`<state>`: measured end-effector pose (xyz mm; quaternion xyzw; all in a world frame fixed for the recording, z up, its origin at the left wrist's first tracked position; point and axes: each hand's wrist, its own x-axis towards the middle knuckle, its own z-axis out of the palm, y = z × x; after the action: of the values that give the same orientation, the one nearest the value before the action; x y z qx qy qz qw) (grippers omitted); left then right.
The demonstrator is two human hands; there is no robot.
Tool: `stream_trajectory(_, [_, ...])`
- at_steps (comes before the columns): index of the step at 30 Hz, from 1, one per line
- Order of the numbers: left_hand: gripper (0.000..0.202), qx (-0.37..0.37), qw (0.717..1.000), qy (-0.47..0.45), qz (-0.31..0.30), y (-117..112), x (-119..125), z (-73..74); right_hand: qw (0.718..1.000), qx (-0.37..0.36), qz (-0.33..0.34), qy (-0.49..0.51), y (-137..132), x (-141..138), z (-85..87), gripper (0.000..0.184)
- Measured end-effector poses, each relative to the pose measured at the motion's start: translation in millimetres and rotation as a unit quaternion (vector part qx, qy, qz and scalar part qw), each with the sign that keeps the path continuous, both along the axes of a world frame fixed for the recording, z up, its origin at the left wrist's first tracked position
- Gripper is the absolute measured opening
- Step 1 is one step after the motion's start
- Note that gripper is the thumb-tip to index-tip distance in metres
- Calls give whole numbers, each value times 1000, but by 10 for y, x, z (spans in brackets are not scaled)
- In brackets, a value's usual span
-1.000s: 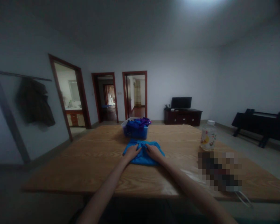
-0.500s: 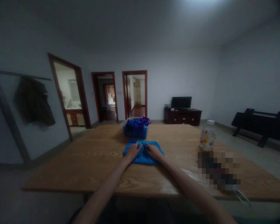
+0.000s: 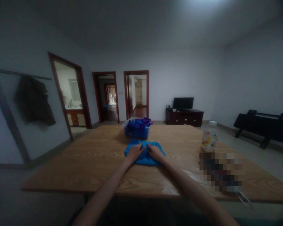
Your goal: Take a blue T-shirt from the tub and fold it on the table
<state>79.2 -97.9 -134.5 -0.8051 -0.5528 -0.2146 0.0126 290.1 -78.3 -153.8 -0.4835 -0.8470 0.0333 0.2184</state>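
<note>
A bright blue piece of cloth (image 3: pixel 147 160), perhaps a garment, lies bunched on the wooden table in front of me. My left hand (image 3: pixel 135 152) rests on its left part, fingers closed on the fabric near the middle. From the other side my right hand (image 3: pixel 155 152) grips the same cloth, and the two hands almost meet at the fingertips. Just behind the cloth stands a clear plastic box (image 3: pixel 136 134) heaped with blue and purple fabric (image 3: pixel 139 123).
On the right of the wooden table (image 3: pixel 85 169) stand a clear bottle (image 3: pixel 209 137) with a white cap and, nearer, a blurred-out dark object (image 3: pixel 220 172) with a pale strap. A TV cabinet (image 3: pixel 185 117) and a dark folded piece of furniture (image 3: pixel 261 125) stand beyond the table.
My fingertips have drawn slightly closer together, gathering the cloth between them. The box and bottle stay where they were.
</note>
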Motion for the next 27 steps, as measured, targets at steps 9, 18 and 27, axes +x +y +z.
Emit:
stream_trajectory(9, [41,-28,992,-36,115,264,-492,10,999,-8,-20,-32,-66,-36,89,27])
stream_trajectory(18, [42,-15,1000,7,-23,-7,-70,-7,1000,-8,-10,1,7,-45,-15,32])
stream_trajectory(27, [43,-8,998,15,-52,-30,90,-73,1000,-6,0,14,45,-24,-72,38])
